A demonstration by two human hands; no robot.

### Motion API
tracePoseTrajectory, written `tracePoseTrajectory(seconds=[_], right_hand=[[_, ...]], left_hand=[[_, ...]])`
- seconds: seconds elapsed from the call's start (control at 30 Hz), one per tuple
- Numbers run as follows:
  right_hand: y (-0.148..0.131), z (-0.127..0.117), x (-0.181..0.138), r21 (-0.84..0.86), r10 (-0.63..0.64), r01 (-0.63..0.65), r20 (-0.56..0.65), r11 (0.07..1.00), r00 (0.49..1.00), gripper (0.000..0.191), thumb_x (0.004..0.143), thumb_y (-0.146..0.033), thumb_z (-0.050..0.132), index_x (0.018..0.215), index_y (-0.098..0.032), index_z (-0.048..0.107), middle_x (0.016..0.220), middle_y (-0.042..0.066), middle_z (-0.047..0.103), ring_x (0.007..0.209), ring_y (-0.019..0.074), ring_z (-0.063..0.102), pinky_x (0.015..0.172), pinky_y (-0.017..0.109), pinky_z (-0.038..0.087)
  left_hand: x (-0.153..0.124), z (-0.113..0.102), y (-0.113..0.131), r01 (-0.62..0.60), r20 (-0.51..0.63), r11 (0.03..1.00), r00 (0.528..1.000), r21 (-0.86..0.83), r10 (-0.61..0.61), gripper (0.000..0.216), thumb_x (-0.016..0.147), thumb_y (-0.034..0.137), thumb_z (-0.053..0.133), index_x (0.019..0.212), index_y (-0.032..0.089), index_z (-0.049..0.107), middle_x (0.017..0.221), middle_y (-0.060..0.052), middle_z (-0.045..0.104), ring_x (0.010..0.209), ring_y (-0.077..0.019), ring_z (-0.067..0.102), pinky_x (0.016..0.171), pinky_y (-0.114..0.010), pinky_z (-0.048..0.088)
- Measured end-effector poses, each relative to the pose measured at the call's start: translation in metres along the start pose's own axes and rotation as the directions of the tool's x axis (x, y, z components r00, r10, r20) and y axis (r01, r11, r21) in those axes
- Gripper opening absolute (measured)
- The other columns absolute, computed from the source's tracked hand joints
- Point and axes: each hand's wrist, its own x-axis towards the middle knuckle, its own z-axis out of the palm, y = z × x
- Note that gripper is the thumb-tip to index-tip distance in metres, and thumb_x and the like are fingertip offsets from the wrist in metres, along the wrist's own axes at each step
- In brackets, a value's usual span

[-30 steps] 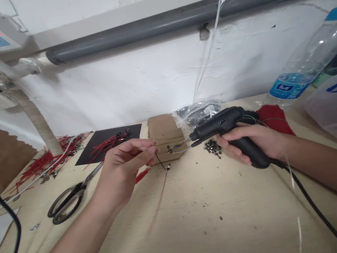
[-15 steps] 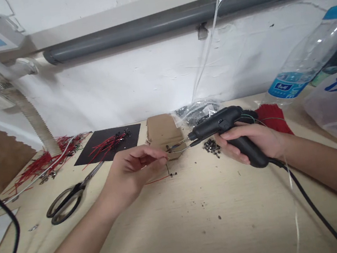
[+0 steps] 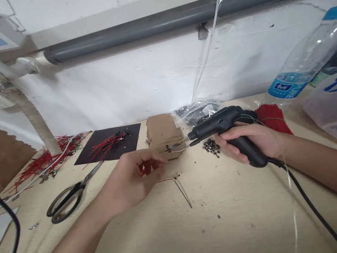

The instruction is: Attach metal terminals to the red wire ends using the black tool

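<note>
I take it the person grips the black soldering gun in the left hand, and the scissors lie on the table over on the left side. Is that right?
Not quite. The head view shows the black soldering gun gripped in the right hand, not the left hand. The scissors do lie on the table on the left side.

A black soldering gun [image 3: 219, 124] with a pistol grip is held level, its two thin metal tips pointed left. A short red wire [image 3: 164, 180], ended by a small dark part, is laid flat on the wooden bench [image 3: 230, 240] just below those tips.
</note>
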Motion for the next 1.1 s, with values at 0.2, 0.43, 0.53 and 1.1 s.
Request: tracePoseTrajectory(seconds=[0.2,0.43,0.53,1.1], right_hand=[[-0.002,0.000,0.000,-0.001,0.030,-0.030,-0.004,1.000,1.000,0.026,0.086,-0.038,0.077,0.073,-0.016,0.069,0.055,0.001,0.061,0.040,0.0116,0.055,0.036,0.021,0.043],[-0.002,0.002,0.000,-0.008,0.014,-0.014,-0.011,1.000,1.000,0.026,0.085,-0.038,0.078,0.073,-0.017,0.068,0.055,0.001,0.061,0.039,0.0118,0.055,0.036,0.021,0.042],[-0.002,0.001,0.000,-0.012,0.013,-0.012,0.002,1.000,1.000,0.027,0.086,-0.038,0.077,0.073,-0.016,0.068,0.056,0.001,0.061,0.040,0.0116,0.056,0.037,0.021,0.042],[-0.002,0.001,-0.001,-0.015,0.010,-0.010,0.000,1.000,1.000,0.026,0.086,-0.038,0.077,0.075,-0.016,0.068,0.056,0.000,0.062,0.040,0.0119,0.056,0.037,0.022,0.041]], left_hand=[[-0.004,0.002,0.002,-0.042,0.179,0.963,0.984,0.266,-0.006,0.011,0.093,0.029,0.061,0.095,0.024,0.071,0.087,0.000,0.070,0.075,-0.0170,0.061,0.065,-0.030,0.042],[-0.014,0.012,0.014,-0.077,0.098,0.824,0.995,0.562,0.025,0.020,0.096,0.032,0.053,0.088,0.026,0.070,0.085,0.000,0.069,0.070,-0.0192,0.062,0.063,-0.033,0.038],[-0.019,0.020,0.021,-0.023,-0.005,0.757,0.999,0.653,0.035,0.021,0.096,0.036,0.051,0.093,0.026,0.069,0.091,-0.002,0.070,0.071,-0.0226,0.065,0.060,-0.034,0.035],[-0.021,0.040,0.025,0.091,0.015,0.798,0.992,0.596,-0.125,0.029,0.094,0.050,0.053,0.100,0.022,0.058,0.108,-0.012,0.065,0.095,-0.0331,0.064,0.076,-0.046,0.046]])
